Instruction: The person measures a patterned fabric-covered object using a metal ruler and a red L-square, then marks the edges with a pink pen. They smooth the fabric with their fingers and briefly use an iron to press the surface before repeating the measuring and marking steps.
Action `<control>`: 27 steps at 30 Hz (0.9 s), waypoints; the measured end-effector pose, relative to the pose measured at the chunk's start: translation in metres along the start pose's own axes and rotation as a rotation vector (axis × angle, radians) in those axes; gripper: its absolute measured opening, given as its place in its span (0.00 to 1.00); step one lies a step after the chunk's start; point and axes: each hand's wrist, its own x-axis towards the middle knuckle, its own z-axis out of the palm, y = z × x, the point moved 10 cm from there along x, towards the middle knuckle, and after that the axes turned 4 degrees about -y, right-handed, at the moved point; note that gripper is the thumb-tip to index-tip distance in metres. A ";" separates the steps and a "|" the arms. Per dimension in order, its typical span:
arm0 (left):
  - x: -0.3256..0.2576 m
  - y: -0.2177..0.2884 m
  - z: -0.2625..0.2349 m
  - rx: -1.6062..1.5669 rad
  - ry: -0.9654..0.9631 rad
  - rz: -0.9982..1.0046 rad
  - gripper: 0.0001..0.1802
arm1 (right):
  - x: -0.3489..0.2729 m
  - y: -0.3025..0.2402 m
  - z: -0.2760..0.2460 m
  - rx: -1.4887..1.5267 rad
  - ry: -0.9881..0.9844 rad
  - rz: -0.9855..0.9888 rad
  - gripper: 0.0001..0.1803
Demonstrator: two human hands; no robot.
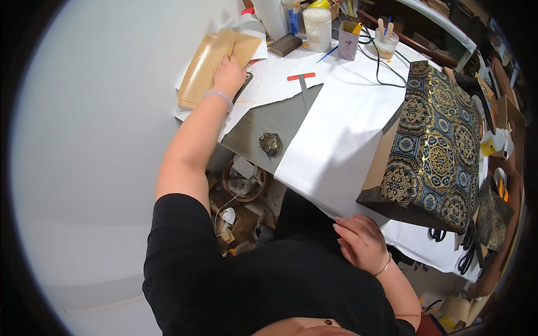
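Left hand (228, 73) flat, fingers spread, on tan sheets (216, 59) at desk's far left corner — apparently gripping nothing. Right hand (361, 241) open, resting at near edge beside brocade box (437, 145) — keep sheets pinned flat.

The left hand (228, 73) lies flat on a stack of tan paper sheets (210, 59) at the far edge of the worktop (269, 120). The right hand (361, 242) rests open at the near edge of a white sheet (342, 140) — just beside a box covered in patterned brocade fabric (440, 145). A small crumpled scrap of that fabric (270, 144) lies between the hands.
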 end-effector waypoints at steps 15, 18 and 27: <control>0.011 0.053 -0.015 0.383 -0.093 0.680 0.13 | 0.009 0.010 0.001 0.039 -0.003 0.047 0.27; 0.019 0.051 -0.008 0.391 -0.099 0.629 0.14 | 0.011 0.012 0.001 0.036 -0.014 0.050 0.27; 0.066 0.003 0.002 0.350 0.040 0.196 0.37 | 0.017 0.023 0.004 0.042 -0.038 0.062 0.27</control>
